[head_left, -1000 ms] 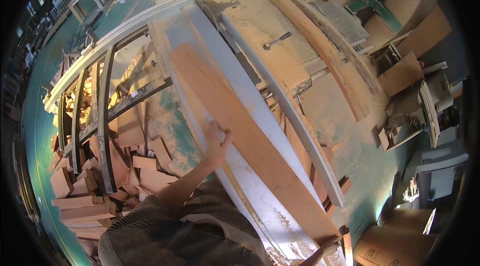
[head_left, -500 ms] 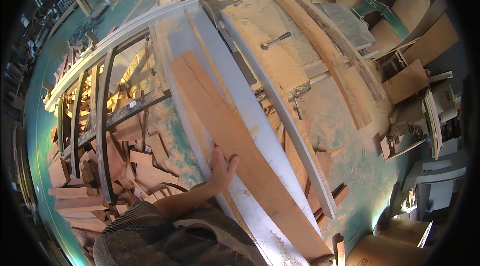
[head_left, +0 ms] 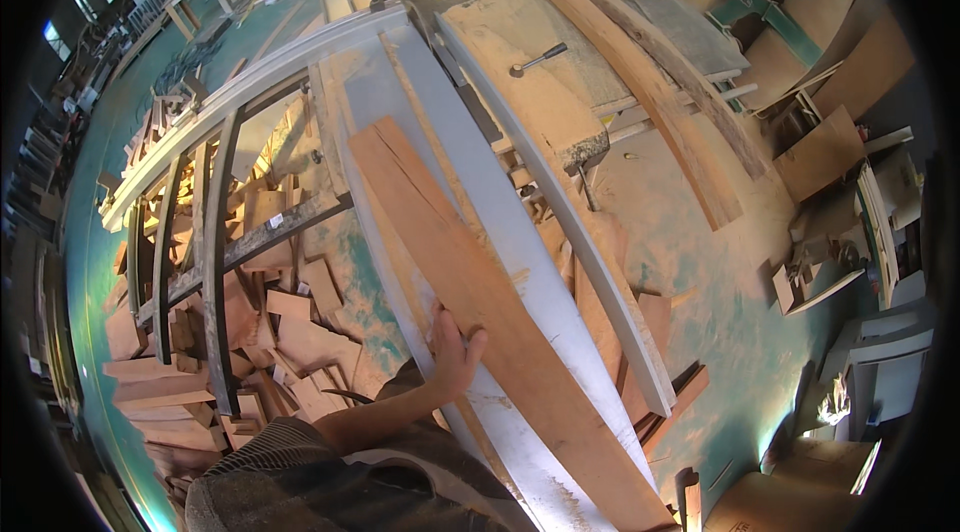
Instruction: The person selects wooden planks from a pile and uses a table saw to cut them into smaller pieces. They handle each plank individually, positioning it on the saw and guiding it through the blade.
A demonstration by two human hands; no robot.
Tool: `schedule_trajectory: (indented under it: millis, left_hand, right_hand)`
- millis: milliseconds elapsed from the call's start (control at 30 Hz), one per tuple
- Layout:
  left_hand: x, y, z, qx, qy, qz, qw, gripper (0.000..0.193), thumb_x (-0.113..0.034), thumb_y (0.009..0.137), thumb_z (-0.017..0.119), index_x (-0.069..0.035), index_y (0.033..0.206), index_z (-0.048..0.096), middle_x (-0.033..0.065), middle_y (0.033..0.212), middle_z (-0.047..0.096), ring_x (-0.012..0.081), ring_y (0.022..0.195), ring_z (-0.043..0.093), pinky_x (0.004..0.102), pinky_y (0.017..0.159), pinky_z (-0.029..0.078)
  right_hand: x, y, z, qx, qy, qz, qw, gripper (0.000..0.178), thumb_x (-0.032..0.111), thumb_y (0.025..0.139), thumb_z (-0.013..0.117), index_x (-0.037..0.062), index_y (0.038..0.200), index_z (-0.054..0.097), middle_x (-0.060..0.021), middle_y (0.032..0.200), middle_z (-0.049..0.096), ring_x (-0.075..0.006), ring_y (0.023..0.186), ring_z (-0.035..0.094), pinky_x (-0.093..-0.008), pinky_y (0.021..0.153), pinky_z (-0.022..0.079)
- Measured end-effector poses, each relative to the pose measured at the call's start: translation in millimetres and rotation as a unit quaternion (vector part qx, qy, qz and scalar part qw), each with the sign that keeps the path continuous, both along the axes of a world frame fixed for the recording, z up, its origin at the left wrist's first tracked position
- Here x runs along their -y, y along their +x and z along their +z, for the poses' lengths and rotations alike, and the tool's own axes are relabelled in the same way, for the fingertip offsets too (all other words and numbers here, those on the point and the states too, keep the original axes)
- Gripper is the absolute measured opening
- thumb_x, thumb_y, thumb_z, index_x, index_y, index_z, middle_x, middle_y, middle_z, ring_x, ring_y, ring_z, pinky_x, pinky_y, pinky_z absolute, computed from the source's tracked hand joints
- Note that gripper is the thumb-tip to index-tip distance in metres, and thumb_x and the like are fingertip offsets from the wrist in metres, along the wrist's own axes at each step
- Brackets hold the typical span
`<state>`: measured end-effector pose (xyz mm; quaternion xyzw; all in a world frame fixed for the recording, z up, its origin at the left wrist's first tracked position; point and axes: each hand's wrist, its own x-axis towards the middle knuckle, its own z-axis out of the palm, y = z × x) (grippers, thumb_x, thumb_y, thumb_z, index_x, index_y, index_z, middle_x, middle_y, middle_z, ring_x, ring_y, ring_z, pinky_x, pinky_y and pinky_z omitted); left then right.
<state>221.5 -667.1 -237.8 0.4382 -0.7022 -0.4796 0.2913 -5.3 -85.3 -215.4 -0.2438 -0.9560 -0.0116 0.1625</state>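
Observation:
A long reddish-brown wooden board (head_left: 480,282) lies lengthwise on the grey-white metal bed (head_left: 420,92) of a saw table, with a dark crack near its far end. My left hand (head_left: 457,352) grips the board's left edge near its middle, thumb on the top face and fingers along the edge. The left forearm reaches in from the lower left, its dark sleeve (head_left: 270,447) dusted with sawdust. Of my right hand nothing shows. A straight metal rail (head_left: 570,217) runs along the right of the board, apart from it.
Left of the bed is a dark metal frame (head_left: 217,252) above a heap of wood offcuts (head_left: 315,342). Right of the rail, a sawdust-covered table carries a lever handle (head_left: 540,60) and long rough planks (head_left: 640,92). A green-banded machine (head_left: 745,2) stands at the far right.
The whole view has tilted and shifted slightly. My left hand keeps its place on the board's edge, and the board shows no clear movement against the bed.

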Motion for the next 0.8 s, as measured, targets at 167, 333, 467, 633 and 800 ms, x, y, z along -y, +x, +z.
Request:
schedule_trajectory:
  millis: [167, 333, 467, 633, 800]
  left_hand:
    - [-35, 6, 16, -0.009, -0.014, -0.017, 1.000, 0.074, -0.024, 0.096, 0.065, 0.010, 0.148, 0.027, 0.0322, 0.157, 0.024, 0.0483, 0.140, 0.032, 0.0540, 0.117, 0.025]
    - [9, 42, 33, 0.065, -0.058, -0.055, 0.995, 0.064, -0.018, 0.095, 0.067, 0.006, 0.147, 0.038, 0.0258, 0.141, 0.047, 0.0386, 0.124, 0.050, 0.0466, 0.104, 0.041]
    - [135, -17, 39, -0.141, 0.078, -0.054, 0.986, 0.045, -0.018, 0.100, 0.063, 0.003, 0.138, 0.052, 0.0081, 0.109, 0.060, 0.0190, 0.097, 0.056, 0.0347, 0.085, 0.049]
    - [318, -108, 4, -0.248, 0.261, -0.006, 0.933, 0.038, -0.024, 0.104, 0.058, -0.003, 0.136, 0.056, 0.0030, 0.106, 0.061, 0.0134, 0.087, 0.058, 0.0292, 0.072, 0.047]
    - [430, -175, -11, -0.291, 0.385, 0.104, 0.870, 0.051, -0.029, 0.103, 0.058, -0.003, 0.145, 0.047, 0.0059, 0.124, 0.061, 0.0158, 0.089, 0.064, 0.0305, 0.067, 0.049]
  right_hand:
    - [2, -5, 7, -0.012, -0.009, 0.007, 1.000, 0.036, 0.029, 0.102, 0.056, -0.0020, 0.119, 0.063, -0.0205, 0.096, 0.065, -0.0353, 0.086, 0.062, -0.0447, 0.075, 0.048]
    - [38, 19, 20, -0.098, -0.005, 0.052, 0.994, 0.038, 0.027, 0.100, 0.059, -0.0057, 0.119, 0.062, -0.0249, 0.103, 0.065, -0.0398, 0.095, 0.062, -0.0485, 0.083, 0.049]
    - [136, 59, 33, -0.149, -0.100, 0.213, 0.960, 0.040, 0.025, 0.098, 0.061, -0.0086, 0.120, 0.061, -0.0285, 0.109, 0.065, -0.0435, 0.103, 0.062, -0.0515, 0.090, 0.049]
    - [341, 130, 40, -0.001, -0.185, 0.368, 0.911, 0.030, 0.015, 0.098, 0.060, -0.0049, 0.121, 0.063, -0.0243, 0.121, 0.064, -0.0407, 0.114, 0.059, -0.0483, 0.104, 0.045]
    - [389, 139, 31, 0.032, -0.023, 0.405, 0.913, 0.030, 0.019, 0.099, 0.058, -0.0058, 0.115, 0.064, -0.0222, 0.115, 0.064, -0.0424, 0.108, 0.057, -0.0574, 0.106, 0.038]
